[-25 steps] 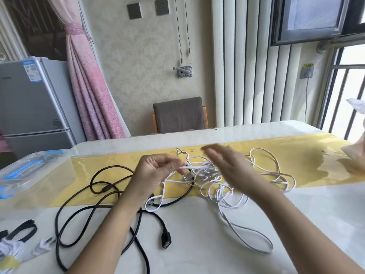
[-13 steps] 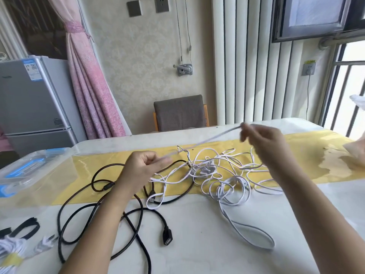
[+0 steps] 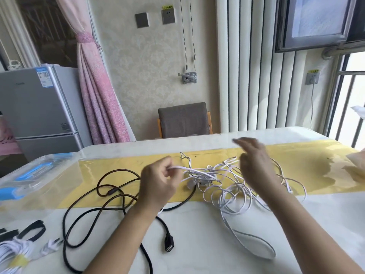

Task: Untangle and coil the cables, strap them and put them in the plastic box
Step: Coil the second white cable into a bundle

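**Sorting the white tangle on the yellow mat**

The white cable lies knotted on the yellow mat's near edge, one long loop trailing off it toward the person. It looks light, limp, flat like ribbon and smooth, likely to snag on itself, so it is best drawn out strand by strand from a free end. The left hand pinches one strand. The blurred right hand hovers above the knot with fingers spread, apparently holding nothing. The rounder, stiffer black cable sprawls across the mat's left part, and the clear plastic box sits at the mat's left end.
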Demonstrator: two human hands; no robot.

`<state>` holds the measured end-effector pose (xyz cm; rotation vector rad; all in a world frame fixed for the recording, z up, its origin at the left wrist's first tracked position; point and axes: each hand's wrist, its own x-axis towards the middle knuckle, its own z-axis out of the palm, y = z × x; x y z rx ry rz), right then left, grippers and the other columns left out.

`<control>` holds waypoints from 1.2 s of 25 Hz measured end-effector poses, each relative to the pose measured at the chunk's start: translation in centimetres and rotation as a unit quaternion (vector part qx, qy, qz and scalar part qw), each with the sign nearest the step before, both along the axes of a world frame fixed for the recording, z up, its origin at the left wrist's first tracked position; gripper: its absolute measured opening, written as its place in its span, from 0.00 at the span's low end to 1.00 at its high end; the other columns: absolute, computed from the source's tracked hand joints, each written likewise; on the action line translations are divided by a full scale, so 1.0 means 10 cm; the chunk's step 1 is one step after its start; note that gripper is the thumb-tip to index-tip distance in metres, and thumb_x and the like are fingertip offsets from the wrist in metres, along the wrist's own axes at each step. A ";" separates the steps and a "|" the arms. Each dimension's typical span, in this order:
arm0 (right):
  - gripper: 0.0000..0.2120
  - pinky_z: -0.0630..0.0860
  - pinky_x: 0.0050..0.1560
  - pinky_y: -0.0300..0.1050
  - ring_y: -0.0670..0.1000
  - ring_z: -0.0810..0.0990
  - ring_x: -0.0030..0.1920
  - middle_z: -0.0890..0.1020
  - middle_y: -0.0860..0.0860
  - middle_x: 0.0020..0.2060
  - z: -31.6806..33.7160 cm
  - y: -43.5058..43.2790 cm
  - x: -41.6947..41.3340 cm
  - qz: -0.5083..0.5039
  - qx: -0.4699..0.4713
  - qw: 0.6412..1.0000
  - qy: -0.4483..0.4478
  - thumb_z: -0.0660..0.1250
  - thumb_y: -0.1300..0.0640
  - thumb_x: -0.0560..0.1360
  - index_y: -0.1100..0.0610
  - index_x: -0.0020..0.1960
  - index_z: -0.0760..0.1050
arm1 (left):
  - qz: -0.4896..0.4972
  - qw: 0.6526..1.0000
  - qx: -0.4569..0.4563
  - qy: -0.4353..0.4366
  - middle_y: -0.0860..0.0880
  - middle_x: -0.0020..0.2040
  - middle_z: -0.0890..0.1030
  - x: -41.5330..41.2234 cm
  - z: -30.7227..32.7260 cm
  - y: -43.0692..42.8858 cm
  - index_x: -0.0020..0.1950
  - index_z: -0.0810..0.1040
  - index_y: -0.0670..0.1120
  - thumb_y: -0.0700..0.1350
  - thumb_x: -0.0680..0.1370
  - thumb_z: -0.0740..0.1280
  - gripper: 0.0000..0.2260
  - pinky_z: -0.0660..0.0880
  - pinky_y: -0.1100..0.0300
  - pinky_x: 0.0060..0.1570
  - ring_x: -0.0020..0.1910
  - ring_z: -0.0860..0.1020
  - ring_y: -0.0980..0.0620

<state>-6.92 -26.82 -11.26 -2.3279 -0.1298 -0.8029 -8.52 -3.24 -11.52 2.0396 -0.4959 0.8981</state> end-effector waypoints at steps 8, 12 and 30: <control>0.19 0.59 0.26 0.35 0.42 0.60 0.23 0.65 0.42 0.20 0.22 0.37 -0.26 0.283 0.160 0.939 0.113 0.58 0.44 0.76 0.55 0.33 0.72 | 0.021 0.992 0.003 0.125 0.52 0.22 0.61 0.23 -0.11 0.13 0.25 0.62 0.48 0.53 0.65 0.63 0.14 0.59 0.60 0.28 0.25 0.59 0.55; 0.21 0.55 0.30 0.43 0.48 0.58 0.25 0.60 0.44 0.22 0.29 0.06 -0.16 0.190 0.234 0.953 -0.035 0.61 0.42 0.77 0.56 0.32 0.71 | 0.108 0.989 -0.096 0.041 0.53 0.22 0.68 0.32 0.09 0.33 0.27 0.69 0.45 0.45 0.70 0.71 0.15 0.62 0.63 0.27 0.25 0.65 0.58; 0.17 0.60 0.63 0.35 0.51 0.71 0.64 0.75 0.53 0.63 -0.08 0.47 -0.12 0.176 -0.029 0.983 0.034 0.60 0.55 0.79 0.56 0.66 0.72 | 0.040 0.979 0.190 0.064 0.47 0.23 0.67 0.23 -0.08 0.20 0.28 0.61 0.49 0.57 0.77 0.53 0.20 0.65 0.51 0.30 0.27 0.67 0.41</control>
